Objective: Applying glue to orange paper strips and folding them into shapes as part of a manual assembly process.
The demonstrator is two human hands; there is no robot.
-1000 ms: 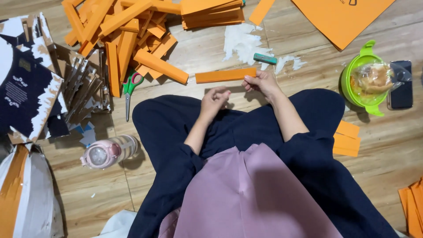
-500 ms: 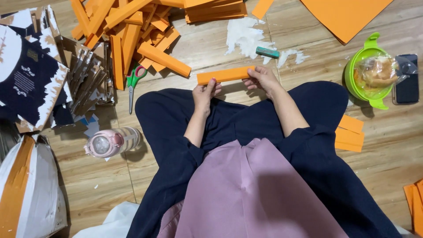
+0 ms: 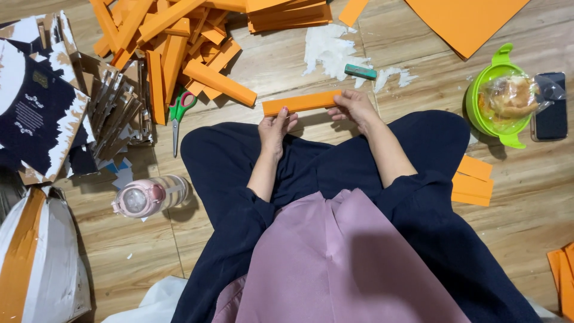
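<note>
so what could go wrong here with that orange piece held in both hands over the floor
1. The orange folded strip is pinched only at its ends by the left hand and right hand, so it could bend or crease mid-span.
2. White glue smears lie just beyond it on the floor; set down there, the strip might pick up residue.
3. The scissors lie open-handled near the left knee, a possible snag.
</note>
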